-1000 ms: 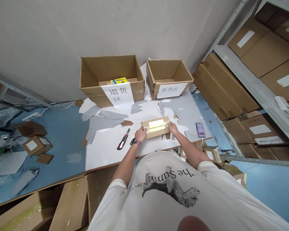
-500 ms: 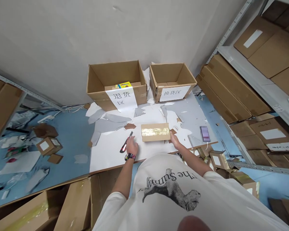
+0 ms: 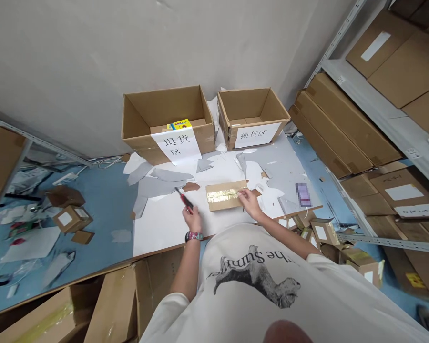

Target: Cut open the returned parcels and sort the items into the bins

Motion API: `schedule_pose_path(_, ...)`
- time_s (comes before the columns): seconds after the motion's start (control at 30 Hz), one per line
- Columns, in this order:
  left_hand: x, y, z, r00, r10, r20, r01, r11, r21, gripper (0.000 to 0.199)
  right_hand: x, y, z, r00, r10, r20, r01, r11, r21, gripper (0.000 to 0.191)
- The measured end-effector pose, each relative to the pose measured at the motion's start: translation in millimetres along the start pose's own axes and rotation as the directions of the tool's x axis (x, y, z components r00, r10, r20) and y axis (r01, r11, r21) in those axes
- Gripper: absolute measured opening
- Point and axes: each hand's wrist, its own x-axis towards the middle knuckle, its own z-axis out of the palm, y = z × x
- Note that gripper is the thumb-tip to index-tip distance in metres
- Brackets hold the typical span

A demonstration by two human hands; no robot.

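A small taped cardboard box [image 3: 221,204] lies flat on the white tabletop [image 3: 157,233] in front of me. Shiny yellowish tape runs along its upper face. My right hand [image 3: 250,202] is closed at the box's right end, with its fingertips over the end of the tape. To the left of the box, my left hand [image 3: 193,220] grips a red and black utility knife [image 3: 186,199]. The knife's tip points up and left, away from the box. Part of its handle is hidden in my fingers.
Two labelled open cartons stand at the back: a larger one [image 3: 136,147] with a yellow box [image 3: 179,124] inside, and a smaller one [image 3: 226,121]. Torn grey paper [image 3: 168,175] litters the table. A phone [image 3: 303,194] lies at right. Shelves of boxes [image 3: 346,138] flank the right side.
My left hand has picked up the utility knife from the table and tilted it up. My right hand has shifted from the box's right side onto its top right end.
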Motion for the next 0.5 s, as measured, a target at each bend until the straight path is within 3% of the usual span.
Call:
schedule_pose_path(0.07,-25,16,11.8,0.979,0.152,0.138,-0.147,0.988,-0.050,0.048,-1,-11,19,0.979,0.065,0.193,-0.093,0.986,0.140,0.057)
schedule_pose_path(0.17,-48,36,12.0,0.875,0.396,0.279,-0.406,0.913,-0.020,0.039,5,-19,35,0.934,0.158,0.321,-0.258,0.918,0.300,0.074)
schedule_pose_path(0.3,-31,49,-2.2,0.820,0.506,0.267,-0.559,0.809,0.183,0.050,21,-20,19,0.948,0.234,0.216,-0.299,0.886,0.354,0.066)
schedule_pose_path(0.43,6,54,-9.9,0.675,0.529,0.514,-0.709,0.658,0.253,0.052,33,-14,-9,0.963,0.221,0.151,-0.260,0.911,0.319,0.065)
schedule_pose_path(0.5,16,56,-9.9,0.611,0.493,0.619,-0.755,0.599,0.268,0.065,34,-9,-17,0.969,0.207,0.132,-0.238,0.927,0.290,0.068)
